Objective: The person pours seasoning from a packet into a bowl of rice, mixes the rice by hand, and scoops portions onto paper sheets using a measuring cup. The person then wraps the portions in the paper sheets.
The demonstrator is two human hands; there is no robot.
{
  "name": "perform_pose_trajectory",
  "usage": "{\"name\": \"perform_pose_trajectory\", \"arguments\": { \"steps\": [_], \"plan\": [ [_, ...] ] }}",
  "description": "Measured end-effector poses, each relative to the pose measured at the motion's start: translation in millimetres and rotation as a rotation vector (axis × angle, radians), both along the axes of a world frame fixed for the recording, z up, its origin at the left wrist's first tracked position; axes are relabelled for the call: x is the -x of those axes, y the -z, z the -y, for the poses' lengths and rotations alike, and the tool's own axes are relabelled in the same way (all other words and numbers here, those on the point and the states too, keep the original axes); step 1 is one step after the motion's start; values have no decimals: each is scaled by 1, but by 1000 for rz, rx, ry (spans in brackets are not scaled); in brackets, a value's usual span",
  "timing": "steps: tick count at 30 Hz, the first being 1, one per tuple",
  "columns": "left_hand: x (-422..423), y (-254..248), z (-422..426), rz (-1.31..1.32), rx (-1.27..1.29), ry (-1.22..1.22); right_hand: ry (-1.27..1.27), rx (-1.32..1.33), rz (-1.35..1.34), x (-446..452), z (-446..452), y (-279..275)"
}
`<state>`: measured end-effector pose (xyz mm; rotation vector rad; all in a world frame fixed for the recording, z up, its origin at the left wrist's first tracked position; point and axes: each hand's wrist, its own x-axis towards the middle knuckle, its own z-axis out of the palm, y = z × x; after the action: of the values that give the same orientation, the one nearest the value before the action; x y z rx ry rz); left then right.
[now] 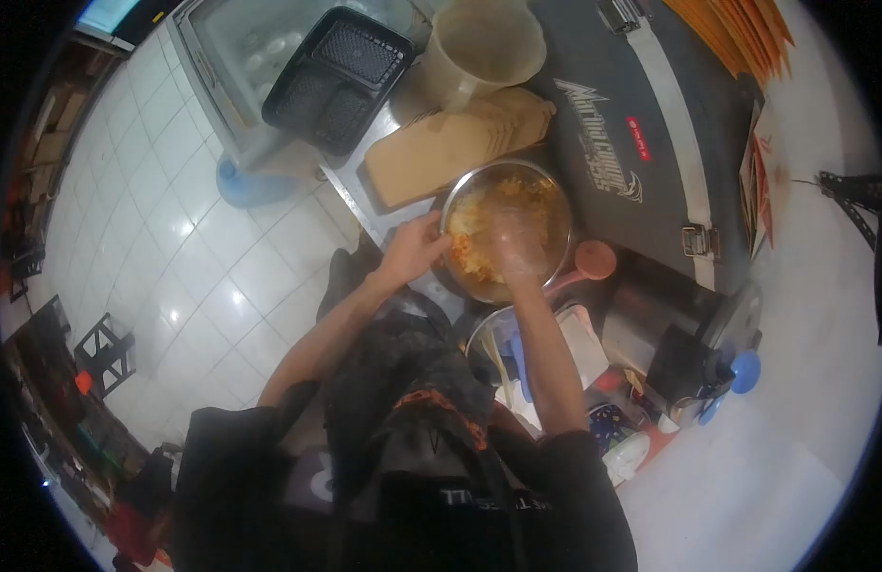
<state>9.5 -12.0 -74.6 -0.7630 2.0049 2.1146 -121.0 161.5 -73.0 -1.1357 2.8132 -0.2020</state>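
A round metal bowl (564,205) stands in front of me, with a yellow and orange crumbly food mix (470,250) inside. My left hand (417,250) grips the bowl's rim on its left side, thumb and fingers closed on the edge. Inside the bowl, my right hand (517,246) is pushed into the mix and seems to wear a thin clear plastic glove. Its fingers are blurred and partly hidden, so their pose does not show. A pink scoop or ladle (594,259) lies right beside the bowl.
Behind the bowl are a stack of brown cardboard pieces (417,162), a black compartment tray (338,81) and a translucent pitcher (489,48). A dark strapped case (613,124) stands at right, near a metal pot (651,310). White floor tiles (203,276) spread leftward.
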Motion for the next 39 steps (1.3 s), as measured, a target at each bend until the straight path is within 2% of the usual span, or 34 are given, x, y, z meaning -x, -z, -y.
{"name": "perform_pose_trajectory", "arguments": {
  "steps": [2, 3, 5, 6, 7, 9, 11, 12, 15, 16, 18, 19, 22, 25, 28, 29, 31, 33, 34, 36, 38, 39],
  "plan": [
    [-1, 0, 0, 7, 4, 20, 280, -173, 476, 2, 12, -37],
    [1, 2, 2, 16, 10, 34, 282, -173, 469, 11, -1, -30],
    [-1, 10, -1, -5, -22, 0, -46, -169, 487, 32, -34, -3],
    [-6, 14, -2, -19, -52, -28, -49, -171, 494, 25, -27, -16],
    [-8, 13, -1, -12, -56, -27, 20, -335, 429, 12, -14, -46],
    [0, 7, 6, 3, 10, 120, 92, -495, 346, -1, -21, -42],
    [-2, 15, 0, 3, -2, 93, -49, -171, 28, -16, -53, 22],
    [-2, 12, 2, 1, -6, 67, -51, -165, 28, -12, -48, 21],
    [0, 1, 6, -7, -33, 106, 185, -85, 446, 5, -43, 9],
    [1, 4, 5, -7, -33, 108, 186, -84, 446, 6, -37, -7],
    [-2, 9, 4, 2, -73, 78, 398, -45, 612, 3, -27, -39],
    [-1, 7, 4, 3, -75, 79, 400, -47, 613, -3, -27, -45],
    [0, 4, 4, 22, -74, 71, 299, -8, 359, -33, -33, -46],
    [-1, 4, 1, -5, -46, 11, 213, -66, 227, -43, -50, -2],
    [-3, 5, 3, 0, -40, 36, 233, 6, 311, -21, -48, 7],
    [-1, 5, 3, 22, -34, 42, 447, 62, 539, -13, -44, -2],
    [0, 5, 2, 43, -31, 48, 663, 118, 765, -9, -34, -31],
    [1, 4, 2, 39, -34, 39, 215, -34, 346, -14, -24, -51],
    [2, 2, 3, 39, -33, 33, 208, -34, 346, -20, -21, -47],
    [0, -1, 2, 41, -50, 17, 177, 155, 217, -34, -18, -31],
    [-3, 6, 1, 29, -44, 23, 226, 80, 256, -28, -32, 12],
    [-2, 8, 2, 5, -37, 28, 274, 6, 284, -21, -30, 15]
  ]
}}
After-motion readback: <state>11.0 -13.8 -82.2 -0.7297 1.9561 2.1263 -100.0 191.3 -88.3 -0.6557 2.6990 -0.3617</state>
